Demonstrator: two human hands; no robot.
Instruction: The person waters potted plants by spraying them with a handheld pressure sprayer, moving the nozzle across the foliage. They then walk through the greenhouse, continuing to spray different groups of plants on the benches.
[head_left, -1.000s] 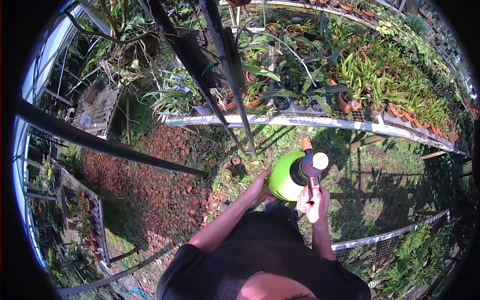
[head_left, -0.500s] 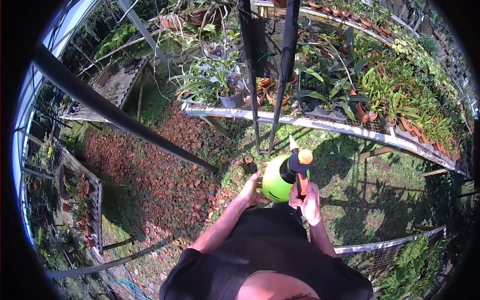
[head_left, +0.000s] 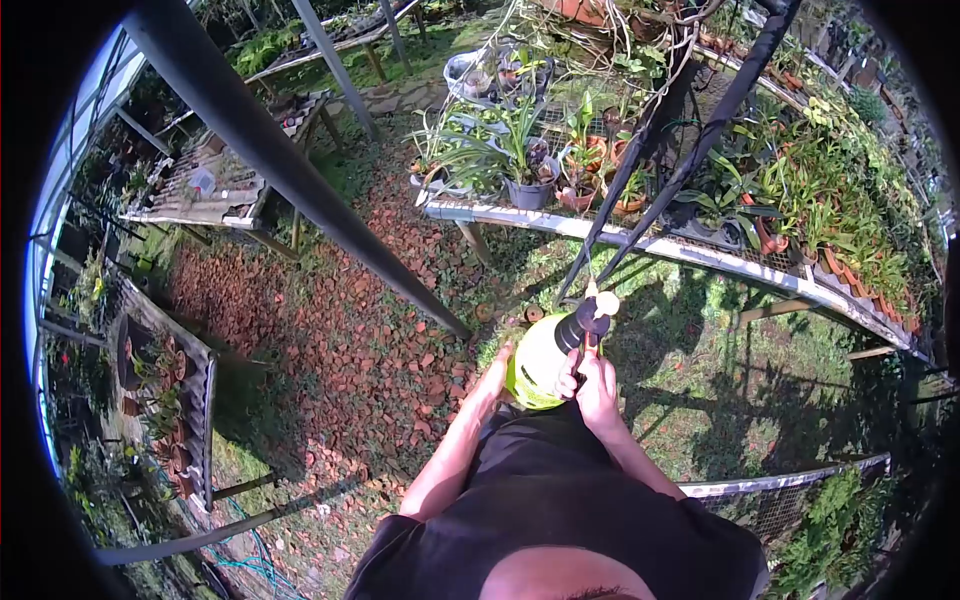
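A yellow-green pump sprayer with a black collar and a pale round knob is in front of my body, tilted with its top towards the upper right. My right hand is closed round its handle just below the nozzle head. Against the left side of the bottle rests my left hand, steadying it; its fingertips are partly hidden behind the bottle. Beyond the nozzle stands a long wire-mesh bench with potted plants, among them a grey pot of strappy leaves.
Dark hanging straps come down just beyond the sprayer. A thick dark pole slants across the left. Broken reddish chips cover the ground there. Lower left is another plant bench; a mesh-topped bench lies at lower right.
My view has swung left, so benches and straps appear shifted right. The sprayer's head has tipped slightly and sits a little nearer the straps in view. Both hands stay on it.
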